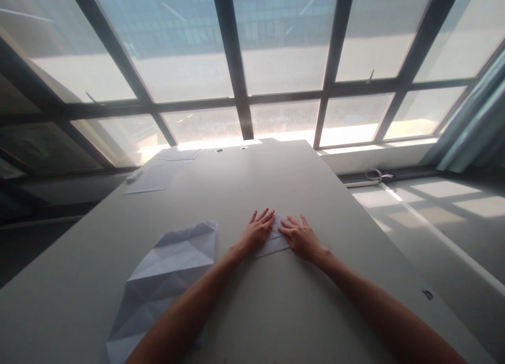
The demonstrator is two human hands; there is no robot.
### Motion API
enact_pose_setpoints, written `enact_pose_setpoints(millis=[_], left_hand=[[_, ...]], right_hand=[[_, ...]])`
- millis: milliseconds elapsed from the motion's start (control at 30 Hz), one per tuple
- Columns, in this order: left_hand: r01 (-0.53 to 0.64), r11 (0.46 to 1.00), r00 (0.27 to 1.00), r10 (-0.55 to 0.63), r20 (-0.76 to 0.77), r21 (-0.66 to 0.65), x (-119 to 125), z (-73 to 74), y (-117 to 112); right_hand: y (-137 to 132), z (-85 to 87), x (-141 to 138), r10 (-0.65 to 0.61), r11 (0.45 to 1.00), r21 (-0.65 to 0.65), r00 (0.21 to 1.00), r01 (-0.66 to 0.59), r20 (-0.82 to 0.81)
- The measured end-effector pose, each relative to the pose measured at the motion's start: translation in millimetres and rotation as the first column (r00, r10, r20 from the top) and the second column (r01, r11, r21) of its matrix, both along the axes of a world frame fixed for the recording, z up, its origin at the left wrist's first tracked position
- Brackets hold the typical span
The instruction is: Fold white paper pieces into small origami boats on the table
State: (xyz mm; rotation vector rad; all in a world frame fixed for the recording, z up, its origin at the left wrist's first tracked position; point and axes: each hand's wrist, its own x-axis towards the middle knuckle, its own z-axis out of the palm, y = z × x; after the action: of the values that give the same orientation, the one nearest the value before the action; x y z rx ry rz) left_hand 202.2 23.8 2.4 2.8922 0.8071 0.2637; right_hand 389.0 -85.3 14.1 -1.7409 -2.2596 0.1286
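Note:
A small folded sheet of white paper (pixel 272 245) lies flat on the white table, under both my hands. My left hand (pixel 258 231) rests on its left side, palm down with fingers stretched out. On the right side of the paper, my right hand (pixel 302 239) lies with its fingers spread. Parts of the folded paper are hidden beneath the fingers. Left of my left forearm is a larger creased sheet of paper (pixel 177 253), its folds standing up in ridges; my arm covers part of it.
Flat white sheets (pixel 152 179) lie at the table's far left, with a small white object (pixel 133 177) beside them. Two round holes (pixel 220 150) pierce the far end of the table (pixel 252 180). A dark mark (pixel 427 294) is near the right edge. Windows stand behind.

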Motion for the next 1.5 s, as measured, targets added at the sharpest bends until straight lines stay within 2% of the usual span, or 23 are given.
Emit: enact_pose_setpoints(millis=[67, 100, 167, 233, 367, 467, 667, 933, 1100, 1300, 1500], left_hand=[[0.118, 0.993, 0.993, -0.117, 0.030, -0.014, 3, 8.1, -7], [0.132, 0.991, 0.990, -0.131, 0.048, -0.028, 4, 10.9, -11], [0.077, 0.995, 0.994, -0.073, 0.077, -0.060, 8, 12.6, -19], [0.035, 0.996, 0.996, -0.028, 0.085, -0.081, 11, 9.4, -23], [0.121, 0.989, 0.992, -0.117, 0.052, -0.090, 12, -1.0, -21], [0.119, 0.990, 0.993, -0.118, 0.028, -0.078, 11, -5.3, -19], [0.027, 0.998, 0.998, -0.024, 0.053, -0.055, 13, -8.1, -19], [0.015, 0.997, 0.999, -0.012, 0.035, -0.078, 13, -7.2, -17], [0.035, 0.996, 0.997, -0.029, 0.066, -0.077, 10, -7.9, -11], [0.043, 0.996, 0.990, -0.033, 0.137, -0.076, 9, -1.3, -13], [0.051, 0.993, 0.980, -0.030, 0.196, -0.105, 8, 3.3, -12]], right_hand=[[2, -5.1, 0, -0.012, 1.000, -0.007, 1.000, 0.012, -0.004], [3, -8.0, 0, -0.023, 1.000, -0.005, 1.000, 0.023, -0.005], [6, -14.2, 0, -0.057, 0.998, 0.009, 0.998, 0.057, -0.008], [9, -19.9, 0, -0.107, 0.994, 0.019, 0.994, 0.107, -0.012], [15, -26.3, 4, -0.156, 0.988, -0.007, 0.987, 0.156, -0.046], [17, -25.9, 9, -0.114, 0.993, -0.023, 0.990, 0.113, -0.085], [17, -23.8, 18, 0.019, 1.000, -0.014, 0.991, -0.021, -0.132], [21, -19.6, 45, 0.194, 0.981, 0.006, 0.964, -0.196, -0.184], [21, -17.3, 49, 0.222, 0.975, 0.036, 0.953, -0.219, -0.205], [18, -13.8, 43, 0.196, 0.980, 0.020, 0.965, -0.196, -0.174], [20, -18.3, 40, 0.191, 0.981, 0.051, 0.969, -0.185, -0.154]])
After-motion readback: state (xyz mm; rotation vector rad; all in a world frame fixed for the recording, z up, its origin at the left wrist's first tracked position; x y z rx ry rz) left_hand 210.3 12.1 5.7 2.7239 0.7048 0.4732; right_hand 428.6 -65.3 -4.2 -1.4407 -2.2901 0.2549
